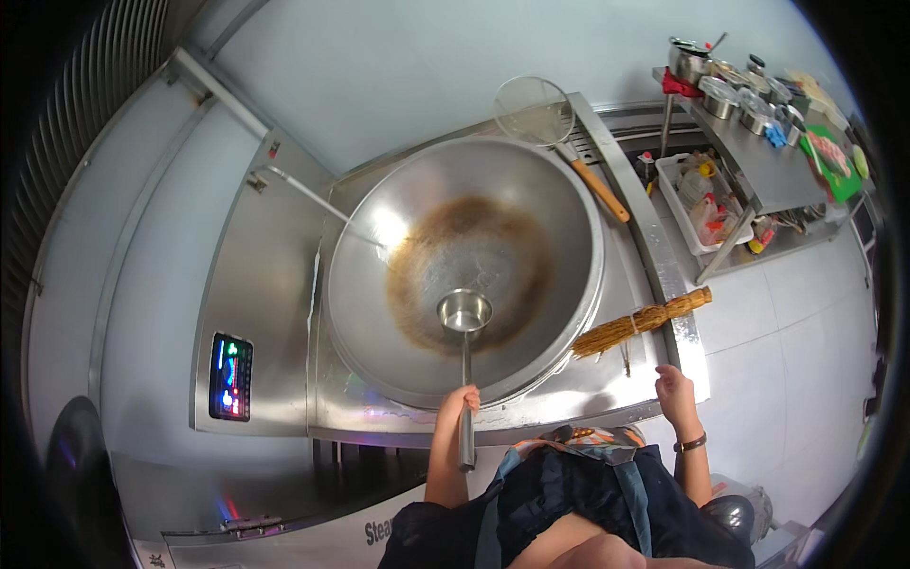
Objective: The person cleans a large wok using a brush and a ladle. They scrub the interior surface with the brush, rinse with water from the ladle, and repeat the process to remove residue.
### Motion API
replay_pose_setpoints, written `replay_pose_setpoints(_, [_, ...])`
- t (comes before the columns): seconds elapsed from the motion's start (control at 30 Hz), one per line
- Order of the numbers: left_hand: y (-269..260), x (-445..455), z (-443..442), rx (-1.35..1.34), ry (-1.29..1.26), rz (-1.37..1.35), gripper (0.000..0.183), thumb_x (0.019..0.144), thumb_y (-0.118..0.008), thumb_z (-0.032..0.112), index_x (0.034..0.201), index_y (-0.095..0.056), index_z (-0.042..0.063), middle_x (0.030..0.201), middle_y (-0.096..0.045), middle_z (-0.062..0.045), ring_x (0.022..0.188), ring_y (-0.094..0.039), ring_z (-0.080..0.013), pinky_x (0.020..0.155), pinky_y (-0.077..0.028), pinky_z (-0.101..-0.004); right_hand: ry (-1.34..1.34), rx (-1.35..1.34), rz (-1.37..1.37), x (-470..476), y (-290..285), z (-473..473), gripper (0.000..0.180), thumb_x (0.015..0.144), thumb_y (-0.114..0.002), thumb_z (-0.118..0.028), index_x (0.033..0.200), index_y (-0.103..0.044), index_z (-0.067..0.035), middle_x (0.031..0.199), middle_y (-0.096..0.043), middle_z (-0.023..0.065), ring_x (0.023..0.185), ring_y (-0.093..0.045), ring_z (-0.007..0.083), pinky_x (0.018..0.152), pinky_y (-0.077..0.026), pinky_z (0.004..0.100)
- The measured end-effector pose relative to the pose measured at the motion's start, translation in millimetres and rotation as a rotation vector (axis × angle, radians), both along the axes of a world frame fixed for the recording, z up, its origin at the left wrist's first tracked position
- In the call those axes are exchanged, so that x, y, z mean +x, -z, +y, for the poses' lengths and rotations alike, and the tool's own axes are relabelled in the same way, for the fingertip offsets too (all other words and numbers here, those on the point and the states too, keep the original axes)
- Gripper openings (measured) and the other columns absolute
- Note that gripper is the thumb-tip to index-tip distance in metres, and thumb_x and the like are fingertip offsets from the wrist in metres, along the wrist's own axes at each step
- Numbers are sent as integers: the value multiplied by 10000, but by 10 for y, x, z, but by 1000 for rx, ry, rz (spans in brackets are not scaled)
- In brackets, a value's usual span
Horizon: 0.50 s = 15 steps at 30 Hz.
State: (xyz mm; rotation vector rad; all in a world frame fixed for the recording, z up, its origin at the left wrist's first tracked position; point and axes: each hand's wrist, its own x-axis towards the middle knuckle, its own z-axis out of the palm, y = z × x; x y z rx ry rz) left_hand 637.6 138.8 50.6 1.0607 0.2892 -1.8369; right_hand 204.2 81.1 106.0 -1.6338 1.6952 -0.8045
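My left hand grips the handle of a deep stainless steel ladle, whose bowl is over the near part of a large wok. A brown ring marks the wok's inner surface around its grey middle. Whether the ladle holds liquid, I cannot tell. My right hand, with a band on its wrist, is by the right edge of the steel stove, fingers loosely curled and nothing visible in it. Beyond that hand, a straw wok brush lies across the stove's raised edge, its bristles towards the wok.
A wire-mesh skimmer with a wooden handle lies at the wok's far right rim. From the left, a faucet spout reaches over the wok. A lit control panel is at left. Lidded metal pots and a green cutting board stand on a side table.
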Motion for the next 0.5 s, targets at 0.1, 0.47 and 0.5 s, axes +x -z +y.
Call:
replay_pose_setpoints(0.1, [116, -221, -31, 73, -63, 185, 189, 813, -524, 99, 668, -402, 89, 534, -392, 49, 463, -403, -32, 429, -355, -150, 30, 8, -30, -147, -13, 21, 167, 738, -524, -34, 884, -591, 11, 640, -583, 167, 569, -580, 248, 550, -456, 314])
replay_pose_setpoints(0.47, [175, -1091, -348, -43, -318, 253, 100, 786, -509, 39, 798, -466, -51, 654, -508, -55, 537, -505, -89, 491, -449, -174, 37, 4, 81, -1064, 102, 112, 173, 719, -528, -30, 872, -604, -6, 596, -572, 146, 527, -567, 233, 527, -457, 314])
replay_pose_setpoints(0.5, [69, -1288, -413, -1, -393, 130, 126, 768, -525, 44, 811, -441, -40, 733, -525, -91, 559, -506, -119, 507, -467, -198, 52, 4, 98, -1176, 149, 144, 169, 716, -529, -27, 866, -604, -7, 598, -573, 146, 526, -566, 238, 525, -457, 317])
